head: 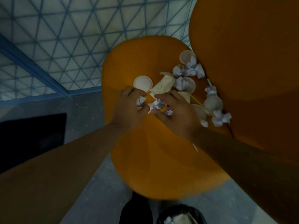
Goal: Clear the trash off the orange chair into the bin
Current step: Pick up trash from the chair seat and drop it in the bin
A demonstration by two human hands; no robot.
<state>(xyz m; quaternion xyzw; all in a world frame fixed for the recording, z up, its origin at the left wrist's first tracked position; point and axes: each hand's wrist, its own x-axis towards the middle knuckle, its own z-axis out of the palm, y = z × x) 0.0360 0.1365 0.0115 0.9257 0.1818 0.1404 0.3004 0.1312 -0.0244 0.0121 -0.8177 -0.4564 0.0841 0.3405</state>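
The orange chair seat (145, 59) carries scattered trash: a round white lid (142, 82), a crushed paper cup (164, 86), several crumpled paper balls (193, 68) and wooden sticks along the backrest. My left hand (131, 107) grips a crumpled paper ball (140, 101) in its curled fingers. My right hand (174, 110) curls its fingers round another paper ball (157, 104) just to the right. The dark bin (181, 215) stands at the bottom edge with paper and a cup inside.
The chair's orange backrest (250, 62) rises at the right. A blue-and-white patterned rug (64, 38) covers the floor beyond the seat. A black shape (32, 135) lies at the left on the grey floor. A dark shoe (135, 209) shows beside the bin.
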